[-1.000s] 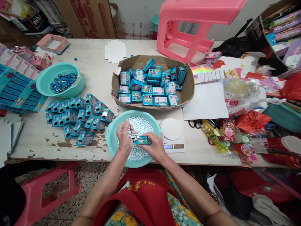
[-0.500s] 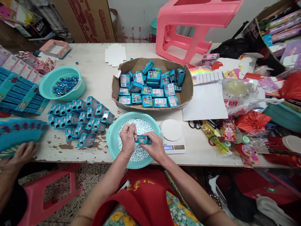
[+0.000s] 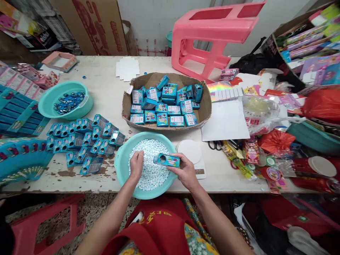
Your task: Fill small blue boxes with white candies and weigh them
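Observation:
My right hand (image 3: 184,171) grips a small blue candy box (image 3: 172,161) by its right end. The box lies level above the bowl, with a dark round hole in its face and its left end open. My left hand (image 3: 136,165) is closed, fingers curled, over the pale candies (image 3: 151,179) at the left of the bowl. Whatever it may hold is hidden. The candies fill a turquoise bowl (image 3: 120,177) at the table's front edge. Left of the bowl stand several similar blue boxes (image 3: 90,165) in a cluster.
Behind the bowl is a cardboard tray (image 3: 166,131) of closed blue boxes. A white scale (image 3: 190,150) touches the bowl's right side. Another turquoise bowl (image 3: 86,106) holds blue foil pieces. Flat blue cartons (image 3: 23,159) lie left; a pink stool (image 3: 202,26) stands on the table.
My left hand has left the box and moved left over the candies. The box has shifted right, its holed face now showing. A co-worker's hand at the left has gone from view.

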A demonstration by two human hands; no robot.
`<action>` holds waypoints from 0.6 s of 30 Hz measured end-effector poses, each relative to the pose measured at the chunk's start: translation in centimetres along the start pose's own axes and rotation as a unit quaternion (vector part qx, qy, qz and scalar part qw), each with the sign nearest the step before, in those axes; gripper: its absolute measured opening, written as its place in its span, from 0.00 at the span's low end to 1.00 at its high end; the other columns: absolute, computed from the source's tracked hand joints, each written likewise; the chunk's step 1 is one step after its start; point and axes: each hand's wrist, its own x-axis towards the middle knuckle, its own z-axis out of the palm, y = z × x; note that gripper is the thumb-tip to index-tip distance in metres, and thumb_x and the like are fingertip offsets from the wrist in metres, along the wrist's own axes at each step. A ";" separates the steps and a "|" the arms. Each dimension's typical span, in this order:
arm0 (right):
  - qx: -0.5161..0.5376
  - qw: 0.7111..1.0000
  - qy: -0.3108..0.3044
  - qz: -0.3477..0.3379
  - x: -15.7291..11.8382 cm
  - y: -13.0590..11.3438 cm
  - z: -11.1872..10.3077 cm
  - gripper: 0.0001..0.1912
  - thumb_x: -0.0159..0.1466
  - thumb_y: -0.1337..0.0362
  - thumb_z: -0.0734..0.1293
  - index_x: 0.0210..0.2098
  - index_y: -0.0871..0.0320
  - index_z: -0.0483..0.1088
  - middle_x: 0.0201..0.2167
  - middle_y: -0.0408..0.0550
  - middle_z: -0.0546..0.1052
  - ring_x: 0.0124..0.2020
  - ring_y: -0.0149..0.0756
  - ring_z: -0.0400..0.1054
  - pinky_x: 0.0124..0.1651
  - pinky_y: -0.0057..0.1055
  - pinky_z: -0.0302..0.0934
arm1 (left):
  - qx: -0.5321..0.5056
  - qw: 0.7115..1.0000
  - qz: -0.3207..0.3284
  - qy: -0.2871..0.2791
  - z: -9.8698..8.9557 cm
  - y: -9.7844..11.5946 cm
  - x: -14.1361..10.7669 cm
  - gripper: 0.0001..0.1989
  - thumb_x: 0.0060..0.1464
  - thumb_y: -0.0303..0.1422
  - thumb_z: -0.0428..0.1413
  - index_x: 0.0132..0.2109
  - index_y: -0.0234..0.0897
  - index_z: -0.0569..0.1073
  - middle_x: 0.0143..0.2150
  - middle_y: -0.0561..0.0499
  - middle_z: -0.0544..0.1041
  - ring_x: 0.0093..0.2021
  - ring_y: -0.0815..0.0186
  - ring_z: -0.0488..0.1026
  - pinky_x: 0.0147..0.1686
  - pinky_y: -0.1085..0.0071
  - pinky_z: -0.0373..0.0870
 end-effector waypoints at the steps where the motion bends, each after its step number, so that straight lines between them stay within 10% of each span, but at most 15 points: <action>1: 0.001 1.000 0.030 -0.002 -0.1 -0.1 -1.4 0.21 0.51 0.59 0.74 0.43 0.54 0.69 0.40 0.47 0.74 0.40 0.40 0.70 0.44 0.37 0.66 | 0.082 0.995 0.038 -0.032 0.2 -0.4 -0.5 0.16 0.56 0.43 0.50 0.26 0.38 0.65 0.22 0.55 0.66 0.24 0.69 0.63 0.27 0.74 0.60; 8: -0.108 0.973 0.205 -0.017 1.7 4.8 -9.6 0.22 0.50 0.58 0.74 0.42 0.57 0.69 0.39 0.48 0.73 0.41 0.41 0.68 0.47 0.42 0.64 | 0.455 0.819 0.198 -0.289 2.2 -3.1 -4.2 0.14 0.57 0.43 0.49 0.40 0.39 0.72 0.41 0.43 0.73 0.44 0.54 0.69 0.42 0.63 0.63; 15: -0.149 0.976 0.159 -0.014 2.1 7.5 -10.8 0.29 0.51 0.53 0.73 0.48 0.58 0.67 0.46 0.52 0.72 0.48 0.45 0.67 0.51 0.44 0.63 | 0.093 0.976 -0.050 -0.189 1.3 -2.5 -2.3 0.14 0.52 0.43 0.53 0.27 0.38 0.66 0.24 0.52 0.68 0.25 0.65 0.65 0.24 0.72 0.61; 18: -0.228 0.956 0.173 -0.068 4.0 3.8 -11.8 0.34 0.51 0.53 0.73 0.54 0.56 0.63 0.53 0.53 0.68 0.54 0.46 0.63 0.56 0.45 0.58 | -0.190 0.948 -0.196 -0.161 0.4 -1.5 -1.4 0.11 0.48 0.40 0.56 0.27 0.36 0.66 0.24 0.52 0.68 0.20 0.70 0.62 0.16 0.76 0.55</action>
